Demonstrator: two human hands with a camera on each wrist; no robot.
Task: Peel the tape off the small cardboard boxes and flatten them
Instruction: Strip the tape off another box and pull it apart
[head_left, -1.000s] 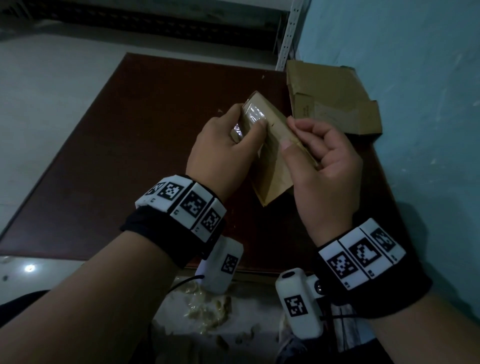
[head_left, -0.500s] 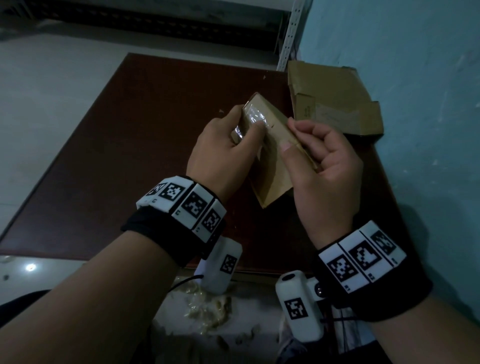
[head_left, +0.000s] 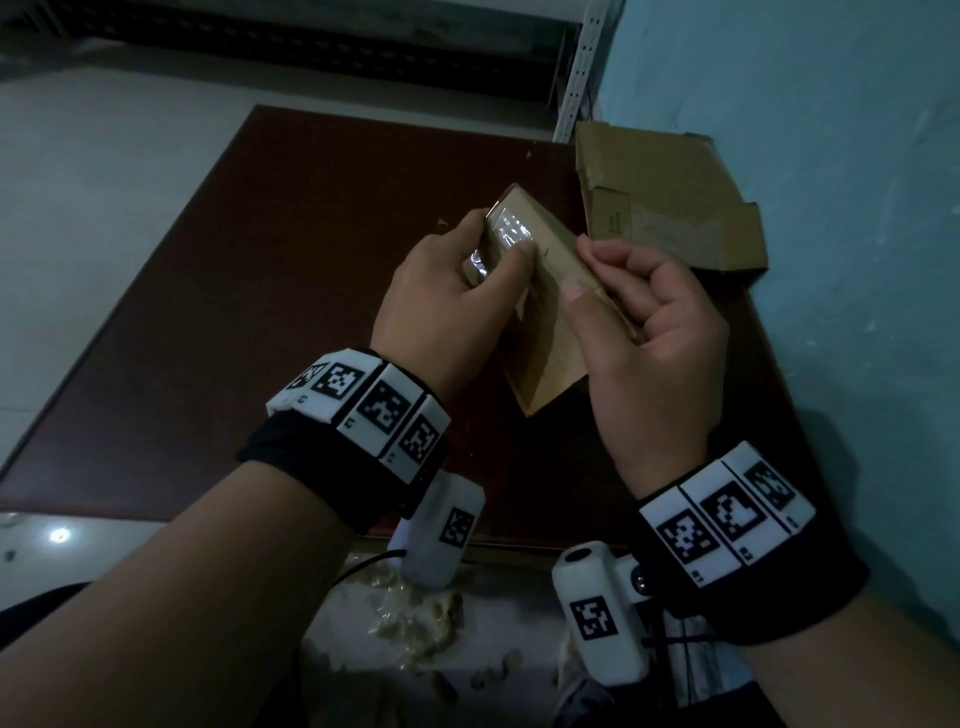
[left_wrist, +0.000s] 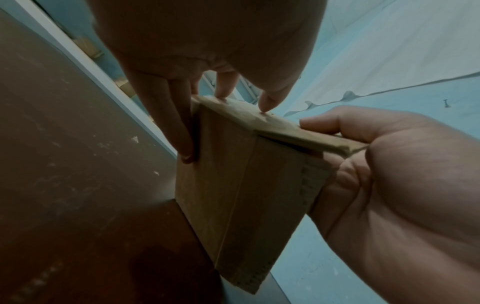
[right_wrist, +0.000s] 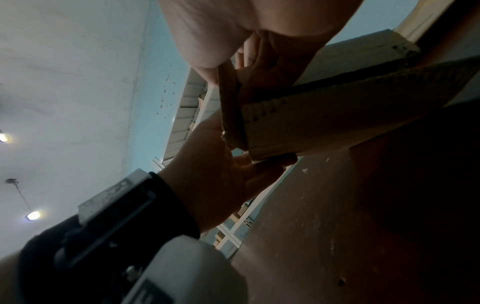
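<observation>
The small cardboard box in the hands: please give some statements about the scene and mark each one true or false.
1. Both hands hold the small cardboard box above the table. True.
2. The left hand is empty. False: it grips the box's taped end.
3. Shiny tape is on the box. True.
4. The flattened cardboard lies at the table's left edge. False: it lies on the right, by the blue wall.
5. The right hand grips the box. True.

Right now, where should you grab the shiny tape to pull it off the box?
Probably at the tape's end by the left thumb, coming from the left. There the strip stops on the box's top face, so a nail can lift its edge. The right hand holds the box steady. I can't see a loose corner.
</observation>
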